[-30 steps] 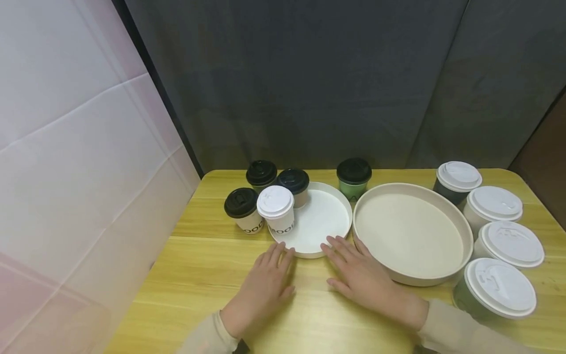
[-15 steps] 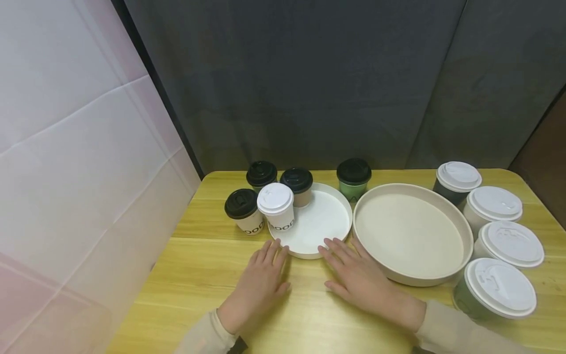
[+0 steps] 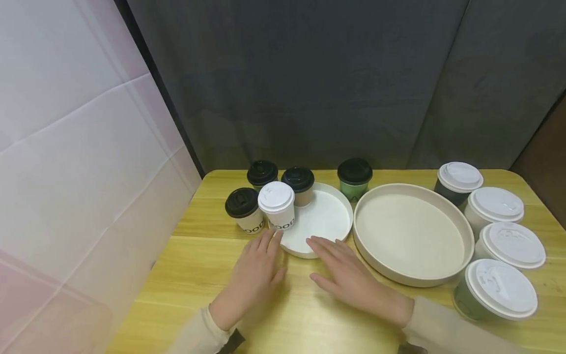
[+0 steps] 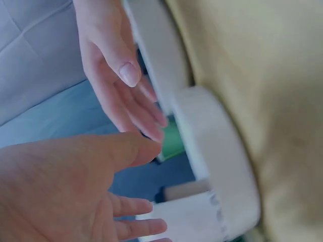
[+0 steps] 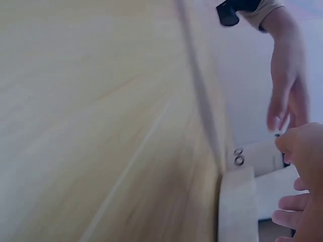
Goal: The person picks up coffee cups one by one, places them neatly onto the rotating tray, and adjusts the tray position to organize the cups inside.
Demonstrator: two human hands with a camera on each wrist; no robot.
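Observation:
My left hand (image 3: 252, 270) is held with fingers extended at the front left rim of a small round white tray (image 3: 327, 221). My right hand (image 3: 349, 275), fingers also extended, reaches over the tray's front right rim. Whether either hand touches the rim I cannot tell. Toward the tray's left side stands a white paper cup with a white lid (image 3: 276, 204), and behind it a tan cup with a black lid (image 3: 303, 198). In the left wrist view the thumb and fingers of the left hand (image 4: 70, 186) are spread, with nothing between them.
Left of the tray stand a white cup with a black lid (image 3: 249, 221) and another black-lidded cup (image 3: 262, 173). A green cup (image 3: 353, 189) stands behind. A larger beige tray (image 3: 413, 280) adjoins on the right, with several white-lidded cups (image 3: 495, 290) beyond it.
Both hands have drifted a little left, the left hand also slightly away from me. The two cups on the white tray have shifted slightly backward, the tan one also to the right.

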